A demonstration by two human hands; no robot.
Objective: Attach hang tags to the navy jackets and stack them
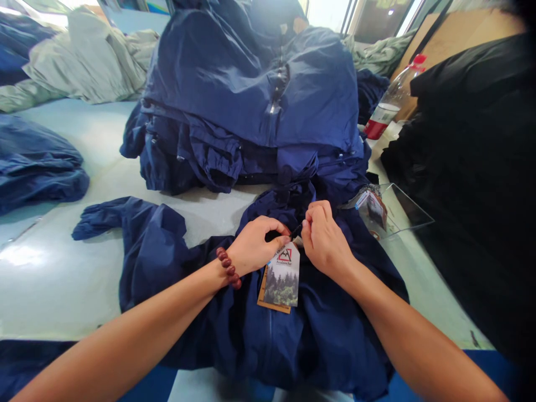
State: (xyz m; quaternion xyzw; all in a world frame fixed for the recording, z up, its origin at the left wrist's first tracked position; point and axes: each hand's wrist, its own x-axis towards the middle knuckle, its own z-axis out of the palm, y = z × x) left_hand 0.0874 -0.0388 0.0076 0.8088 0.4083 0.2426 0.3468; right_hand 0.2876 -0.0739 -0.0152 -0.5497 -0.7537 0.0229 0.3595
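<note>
A navy blue jacket (293,329) lies spread on the pale table (54,279) in front of me. My left hand (255,244), with a bead bracelet on the wrist, is closed at the jacket's collar and pinches the top of a paper hang tag (281,276) that shows a forest picture. My right hand (324,237) is closed just to the right of it, fingertips pinched on a small dark piece at the collar, perhaps the zipper pull or the tag's string. The two hands almost touch.
A tall stack of folded navy jackets (251,106) stands behind my hands. More tags sit in a clear tray (402,215) at right. A red-capped bottle (387,106) stands beyond it. Black fabric (473,167) fills the right side. Grey-green garments (84,61) and another navy pile (33,167) lie left.
</note>
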